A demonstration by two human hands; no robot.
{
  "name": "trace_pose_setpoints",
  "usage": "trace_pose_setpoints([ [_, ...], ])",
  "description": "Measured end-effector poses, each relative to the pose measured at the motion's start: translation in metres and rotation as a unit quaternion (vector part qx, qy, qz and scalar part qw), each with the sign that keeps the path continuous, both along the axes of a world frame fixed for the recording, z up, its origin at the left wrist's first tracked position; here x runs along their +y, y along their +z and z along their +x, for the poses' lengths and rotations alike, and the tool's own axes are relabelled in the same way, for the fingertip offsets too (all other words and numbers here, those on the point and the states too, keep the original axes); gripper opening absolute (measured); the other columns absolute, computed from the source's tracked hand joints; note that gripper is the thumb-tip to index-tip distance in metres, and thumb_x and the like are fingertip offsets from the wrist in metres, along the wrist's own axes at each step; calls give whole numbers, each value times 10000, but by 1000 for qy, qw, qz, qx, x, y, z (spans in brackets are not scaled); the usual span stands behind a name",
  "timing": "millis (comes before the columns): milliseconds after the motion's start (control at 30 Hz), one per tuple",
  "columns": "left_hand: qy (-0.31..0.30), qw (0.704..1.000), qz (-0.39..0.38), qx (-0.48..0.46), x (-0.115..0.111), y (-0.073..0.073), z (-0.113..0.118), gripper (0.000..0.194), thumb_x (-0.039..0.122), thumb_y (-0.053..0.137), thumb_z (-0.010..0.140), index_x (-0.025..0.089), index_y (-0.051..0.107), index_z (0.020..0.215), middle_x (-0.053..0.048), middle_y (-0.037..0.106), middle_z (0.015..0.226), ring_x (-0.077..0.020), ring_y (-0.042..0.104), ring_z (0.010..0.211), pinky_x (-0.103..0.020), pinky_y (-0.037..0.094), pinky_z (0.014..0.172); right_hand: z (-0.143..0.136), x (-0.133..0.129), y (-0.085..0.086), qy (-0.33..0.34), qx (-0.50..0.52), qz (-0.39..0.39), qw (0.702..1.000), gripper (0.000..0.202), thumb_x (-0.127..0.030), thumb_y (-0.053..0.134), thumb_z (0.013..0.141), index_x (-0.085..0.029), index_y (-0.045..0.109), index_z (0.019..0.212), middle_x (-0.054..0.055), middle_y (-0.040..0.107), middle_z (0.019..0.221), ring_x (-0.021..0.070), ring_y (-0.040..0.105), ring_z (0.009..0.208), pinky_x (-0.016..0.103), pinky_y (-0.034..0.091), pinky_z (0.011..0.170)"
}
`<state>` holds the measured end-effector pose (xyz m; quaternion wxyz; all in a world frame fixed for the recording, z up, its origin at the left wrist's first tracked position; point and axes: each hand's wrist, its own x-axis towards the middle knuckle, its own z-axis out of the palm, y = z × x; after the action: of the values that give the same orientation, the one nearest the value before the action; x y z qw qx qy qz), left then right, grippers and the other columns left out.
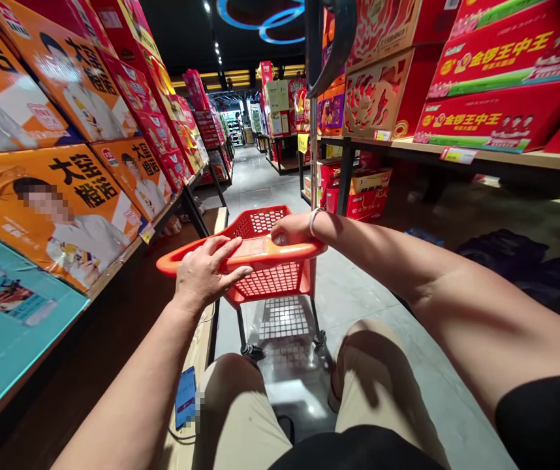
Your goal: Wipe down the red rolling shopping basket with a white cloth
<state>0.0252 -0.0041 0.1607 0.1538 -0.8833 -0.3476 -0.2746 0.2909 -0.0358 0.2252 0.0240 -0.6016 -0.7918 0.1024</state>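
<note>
An orange-red shopping cart (273, 281) with a mesh basket stands on the floor just beyond my knees. My left hand (206, 271) rests over the left part of its handle (290, 251), palm down, with the fingers lying across the bar and the thumb stretched out to the right. On the right part of the handle, my right hand (292, 228) is bent inward with its fingers curled down; its fingertips are partly hidden, and I cannot make out anything held in them. A light bracelet (314, 222) circles my right wrist.
Shelves with orange boxes (59, 215) line the left side, a teal box (15, 326) lowest. Red boxes (485, 124) fill the right shelf (407, 147). A phone (185, 398) with a cable lies on a wooden ledge (199, 352) by my left knee. A tiled aisle (255, 173) runs ahead.
</note>
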Motion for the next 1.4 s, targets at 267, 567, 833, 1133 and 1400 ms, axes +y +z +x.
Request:
trace_pose_setpoints([
  [267,-12,1000,-27,-9,4,3,-14,702,763,609,822,317,675,1359,-59,663,1313,-297,686,1042,-372,531,835,44,-48,10,101,162,135,972,454,-128,681,784,-173,708,1235,72,717,1205,192,671,1032,268,532,873],
  [567,-42,998,-36,-22,2,13,-7,587,664,547,880,204,699,1212,-117,688,1263,-369,535,1322,-534,401,1095,-10,-107,-82,147,175,508,830,256,-162,637,929,-225,689,1171,102,678,1258,266,597,1207,518,524,1048],
  [833,-110,994,-19,13,-40,3,40,418,442,517,975,266,669,1323,-72,691,1344,-307,564,1333,-520,307,1145,-1,-101,-96,187,191,534,802,298,-150,663,910,-278,686,1178,70,690,1213,241,620,1197,498,522,1079],
  [1133,-103,994,18,9,-37,-2,38,531,648,652,874,236,701,1204,-89,731,1233,-320,603,1245,-503,355,1076,27,-75,-122,14,402,495,770,391,-186,666,860,-297,658,1234,93,625,1277,264,622,1238,464,565,1017],
  [1400,-12,994,-11,106,-64,16,42,629,619,824,706,170,698,1127,-158,734,1097,-422,568,1212,-571,414,1070,7,-85,-132,57,426,460,777,425,-108,683,793,-274,647,1183,88,639,1233,253,631,1203,420,559,1012],
])
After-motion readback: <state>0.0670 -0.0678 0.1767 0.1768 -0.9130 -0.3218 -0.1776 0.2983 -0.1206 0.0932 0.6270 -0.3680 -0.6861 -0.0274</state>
